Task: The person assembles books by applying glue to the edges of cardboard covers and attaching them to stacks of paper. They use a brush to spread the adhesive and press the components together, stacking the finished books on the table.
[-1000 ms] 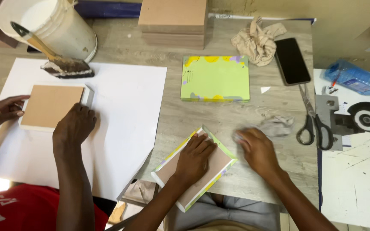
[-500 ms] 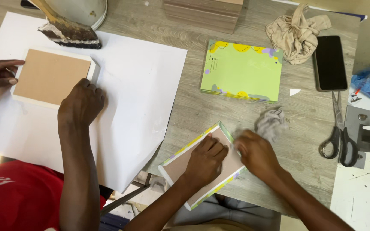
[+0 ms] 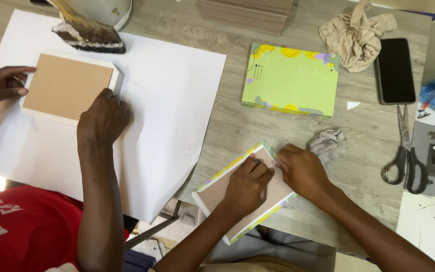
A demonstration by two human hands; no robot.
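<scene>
A brown board (image 3: pixel 212 194) wrapped with a green and yellow paper edge lies tilted at the table's near edge. My left hand (image 3: pixel 247 182) presses down on its middle with curled fingers. My right hand (image 3: pixel 302 168) has its fingertips on the board's upper corner, pinching the folded paper edge there. A crumpled grey cloth (image 3: pixel 329 141) lies just beyond my right hand, touching its back.
A co-worker in a red shirt (image 3: pixel 21 231) holds another brown board (image 3: pixel 66 85) on a large white sheet (image 3: pixel 172 100). A green covered book (image 3: pixel 292 79), beige rag (image 3: pixel 356 32), phone (image 3: pixel 394 70), scissors (image 3: pixel 406 161), glue brush (image 3: pixel 87 32) and white bucket (image 3: pixel 107 10) lie about.
My right hand has moved left from the grey cloth onto the board's upper corner. My left hand stays on the board. The co-worker's hands barely moved.
</scene>
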